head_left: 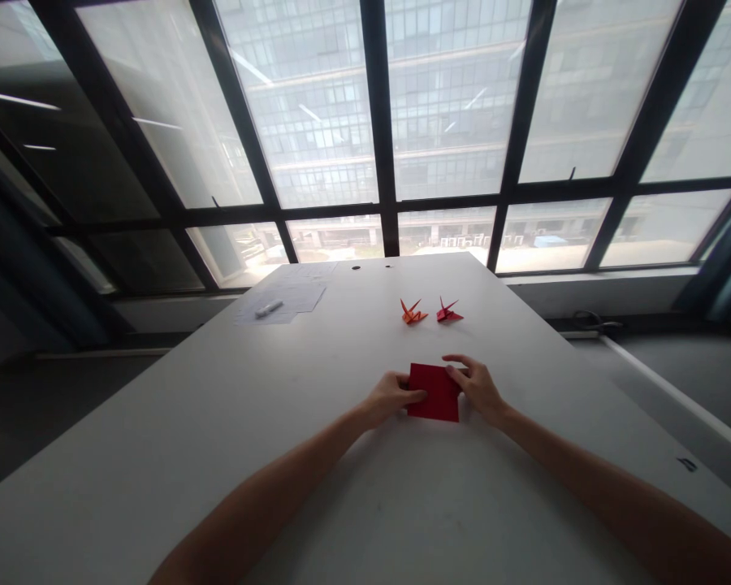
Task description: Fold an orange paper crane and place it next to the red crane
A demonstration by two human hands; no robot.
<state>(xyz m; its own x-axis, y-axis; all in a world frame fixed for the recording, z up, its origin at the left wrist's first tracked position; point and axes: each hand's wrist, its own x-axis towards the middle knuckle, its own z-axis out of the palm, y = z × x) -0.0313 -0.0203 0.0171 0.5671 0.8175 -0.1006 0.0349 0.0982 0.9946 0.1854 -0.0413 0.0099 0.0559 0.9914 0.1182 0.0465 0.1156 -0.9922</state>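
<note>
A square of red paper is held between my two hands, a little above or on the white table. My left hand pinches its left edge, the thumb lying on top and the fingers beneath. At the upper right corner my right hand grips the sheet between thumb and fingers, with the index finger lifted off and stretched out. Beyond the paper stand an orange folded paper crane and, to its right, a red folded paper crane.
The long white table reaches toward large windows. White paper sheets lie at its far left, with a white marker-like object on them. A small dark mark or object shows near the right edge.
</note>
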